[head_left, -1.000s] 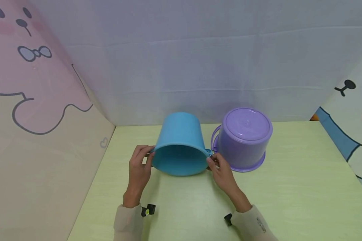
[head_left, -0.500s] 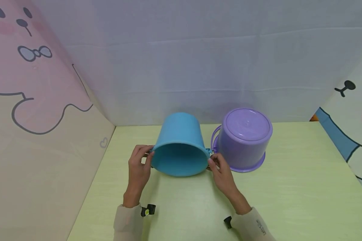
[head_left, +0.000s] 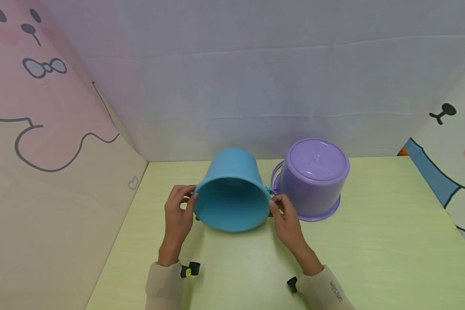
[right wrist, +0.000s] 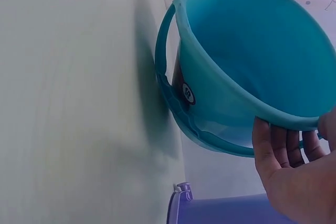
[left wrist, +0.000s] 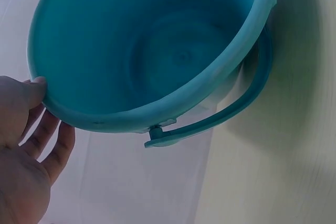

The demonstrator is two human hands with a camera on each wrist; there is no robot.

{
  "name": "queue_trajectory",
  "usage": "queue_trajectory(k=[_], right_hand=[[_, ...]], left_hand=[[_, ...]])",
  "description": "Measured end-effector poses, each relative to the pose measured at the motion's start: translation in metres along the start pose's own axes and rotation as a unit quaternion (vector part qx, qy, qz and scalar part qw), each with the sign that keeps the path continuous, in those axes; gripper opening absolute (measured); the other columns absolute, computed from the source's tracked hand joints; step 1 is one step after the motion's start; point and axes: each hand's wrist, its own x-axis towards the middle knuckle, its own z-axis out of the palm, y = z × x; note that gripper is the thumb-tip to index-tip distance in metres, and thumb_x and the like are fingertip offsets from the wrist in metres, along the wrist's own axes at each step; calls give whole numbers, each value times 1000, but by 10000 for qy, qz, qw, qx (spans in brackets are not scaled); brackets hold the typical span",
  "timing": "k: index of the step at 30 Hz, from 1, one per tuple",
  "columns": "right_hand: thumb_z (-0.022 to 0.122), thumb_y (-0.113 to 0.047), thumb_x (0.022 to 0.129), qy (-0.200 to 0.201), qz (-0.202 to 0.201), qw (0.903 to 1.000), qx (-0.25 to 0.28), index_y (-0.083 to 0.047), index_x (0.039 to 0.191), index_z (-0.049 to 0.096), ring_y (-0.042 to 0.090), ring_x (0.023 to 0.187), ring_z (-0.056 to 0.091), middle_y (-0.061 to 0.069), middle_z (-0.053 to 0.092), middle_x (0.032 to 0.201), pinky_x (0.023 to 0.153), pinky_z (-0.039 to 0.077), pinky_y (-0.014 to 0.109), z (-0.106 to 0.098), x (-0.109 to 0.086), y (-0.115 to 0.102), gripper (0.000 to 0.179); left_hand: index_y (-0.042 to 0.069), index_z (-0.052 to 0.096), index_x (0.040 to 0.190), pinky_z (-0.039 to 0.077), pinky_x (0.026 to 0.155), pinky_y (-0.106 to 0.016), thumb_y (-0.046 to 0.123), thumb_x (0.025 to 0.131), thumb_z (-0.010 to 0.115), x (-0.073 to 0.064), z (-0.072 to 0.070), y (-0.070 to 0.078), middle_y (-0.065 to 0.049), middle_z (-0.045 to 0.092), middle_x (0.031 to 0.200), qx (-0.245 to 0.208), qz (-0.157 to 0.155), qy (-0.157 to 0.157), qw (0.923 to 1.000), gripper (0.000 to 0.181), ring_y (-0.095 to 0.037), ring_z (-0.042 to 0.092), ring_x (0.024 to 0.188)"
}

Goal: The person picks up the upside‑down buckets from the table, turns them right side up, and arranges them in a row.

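From the head view, the blue bucket sits tipped between both hands on the table, mouth facing the person, its axis running away toward the wall. Left hand pinches the rim on one side, right hand on the other, both equally near. Purple bucket stands upside down just beside. Left wrist: smooth empty inside, handle hanging below. Right wrist: fingers curl under the rim.
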Motion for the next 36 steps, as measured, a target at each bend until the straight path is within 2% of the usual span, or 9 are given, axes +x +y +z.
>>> queue_trajectory(k=[8,12,15,20,24,28,36], right_hand=[[47,0,112,-68,245,9997,43,9,114,51,18,98,63,21,54,106,81,63,35,2,-5,5,10],[48,-1,112,-38,267,9996,44,8,113,51,24,100,63,21,54,106,81,63,36,3,-4,5,10],[48,-1,111,-18,229,9997,38,8,112,52,28,98,64,22,55,105,80,63,33,3,-2,3,10],[49,-1,111,68,39,10000,3,9,111,54,25,92,63,22,56,103,75,59,24,1,4,-4,11],[51,0,110,168,-164,9997,-62,9,109,55,22,85,61,23,57,99,72,56,24,-2,12,-10,11],[52,0,110,216,-203,9996,-38,10,111,56,18,82,59,24,58,98,71,55,23,-4,16,-14,11],[54,2,108,250,267,9993,39,8,117,56,14,86,61,20,59,102,74,62,27,-3,8,-13,11]], left_hand=[[-2,74,118,51,80,-10,-6,98,70,0,-1,0,-17,67,108,51,-136,27,9999,21,-26,67,94],[-1,74,118,53,78,-12,-7,98,70,0,-2,-1,-16,67,107,18,-229,24,9997,22,-23,66,94],[-1,74,119,53,78,-13,-6,98,70,-1,-2,-2,-16,67,108,-5,-294,12,9996,21,-20,66,94],[-1,72,120,53,78,-12,-4,99,70,-1,-4,-2,-16,67,110,-94,-510,-41,9986,21,-14,64,94],[-2,72,122,53,78,-14,-2,100,70,-1,-3,-1,-17,66,112,-318,-776,-109,9964,22,-11,62,95],[-2,71,123,54,78,-14,-1,101,69,-1,-2,-1,-17,66,112,-465,-943,-105,9944,22,-10,61,92],[-4,71,122,54,77,-13,-2,101,69,1,0,1,-18,66,111,-568,-1030,-13,9931,22,-13,58,83]])
